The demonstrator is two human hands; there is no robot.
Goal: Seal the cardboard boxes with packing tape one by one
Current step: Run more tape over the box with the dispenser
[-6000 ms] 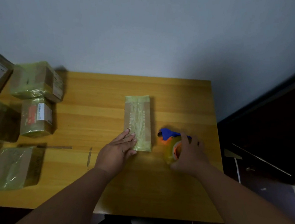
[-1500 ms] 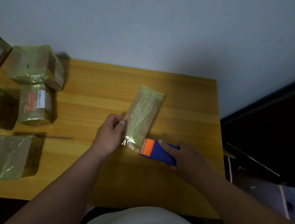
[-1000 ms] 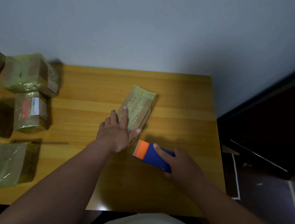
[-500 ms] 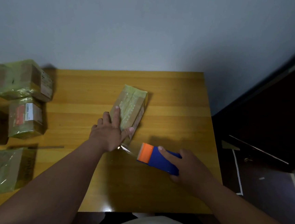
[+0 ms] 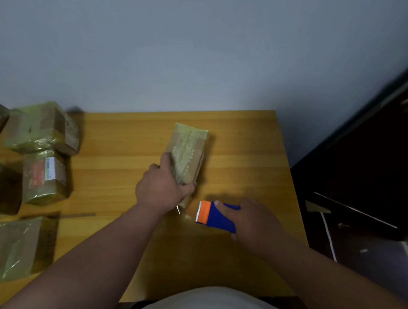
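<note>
Fingers of the left hand curl over the near end of a narrow cardboard box, thumb pressing its right side; the box lies at the table's centre, long axis running near to far, its top already covered by a shiny tape strip. Fingers of the right hand wrap the blue body of a tape dispenser, index finger extended along its top, orange serrated edge pointing left, just beside the box's near end. A short glinting tail of tape appears to hang at that end. Step in hand, by judgement: finishing this strip. The next move likely calls for smoothing the tail down while the box is held firm. Box contents are hidden. At far left stand several tape-wrapped boxes, well apart.
</note>
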